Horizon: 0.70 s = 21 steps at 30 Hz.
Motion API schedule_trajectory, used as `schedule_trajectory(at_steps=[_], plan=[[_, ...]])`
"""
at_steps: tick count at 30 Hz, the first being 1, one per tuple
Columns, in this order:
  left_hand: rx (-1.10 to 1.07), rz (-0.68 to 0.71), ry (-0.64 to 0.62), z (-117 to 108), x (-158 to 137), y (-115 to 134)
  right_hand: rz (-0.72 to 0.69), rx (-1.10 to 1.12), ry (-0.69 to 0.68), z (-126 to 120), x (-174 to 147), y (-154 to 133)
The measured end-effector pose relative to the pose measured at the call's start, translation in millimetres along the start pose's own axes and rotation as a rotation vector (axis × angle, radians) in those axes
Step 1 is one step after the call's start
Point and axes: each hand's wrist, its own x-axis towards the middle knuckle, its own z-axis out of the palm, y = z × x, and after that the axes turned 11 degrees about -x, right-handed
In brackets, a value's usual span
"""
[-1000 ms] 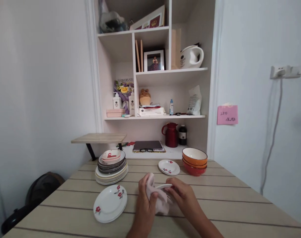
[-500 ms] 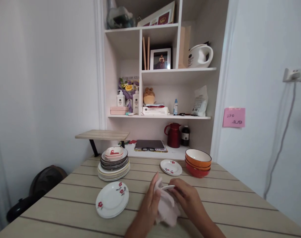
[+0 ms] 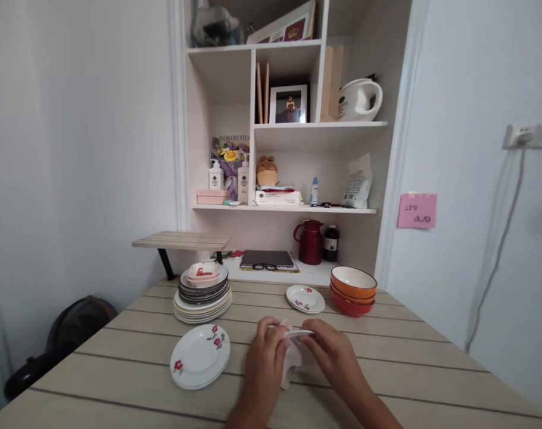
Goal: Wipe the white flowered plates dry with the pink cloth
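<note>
Over the front of the table, my left hand is closed on a pale pink cloth that hangs down below it. The cloth is pressed around the left edge of a small white plate, seen nearly edge-on. My right hand pinches the plate's right edge between thumb and fingers. To the left lie white plates with red flowers, stacked flat. Smaller flowered plates sit just beyond my hands. The cloth behind my left fingers is partly hidden.
A tall stack of plates topped with small dishes stands at the back left. Several orange and red bowls are nested at the back right. Behind are a laptop, a red jug and a dark bottle below the shelves.
My left fingers have curled over the cloth and the plate's edge, where the hand was more upright before. Less cloth shows now, and the plate is turned nearly edge-on.
</note>
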Motion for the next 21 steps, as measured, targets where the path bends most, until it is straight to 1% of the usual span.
schedule_trajectory(at_steps=[2,4,6,12,14,18,21], plan=[[-0.026,-0.02,-0.057,0.3,-1.4,-1.6,0.008,0.025,-0.007,-0.4,-0.2,-0.4],[-0.06,-0.058,-0.067,1.8,-2.4,-3.2,0.024,0.064,-0.029,-1.1,-0.5,-1.5],[-0.11,-0.106,-0.029,3.6,-2.2,-2.7,0.069,0.124,-0.038,-1.7,-0.6,-2.9],[-0.355,-0.212,0.064,5.7,1.7,7.2,0.299,0.384,-0.002,-0.2,1.0,-5.1],[-0.407,-0.25,0.085,6.9,2.4,6.0,0.359,0.487,0.028,1.8,1.8,-6.5],[-0.494,-0.328,0.166,9.9,4.1,-2.0,0.507,0.744,0.101,7.4,2.9,-13.4],[-0.53,-0.364,0.203,9.5,5.9,-3.2,0.578,0.893,0.1,11.1,2.8,-18.4]])
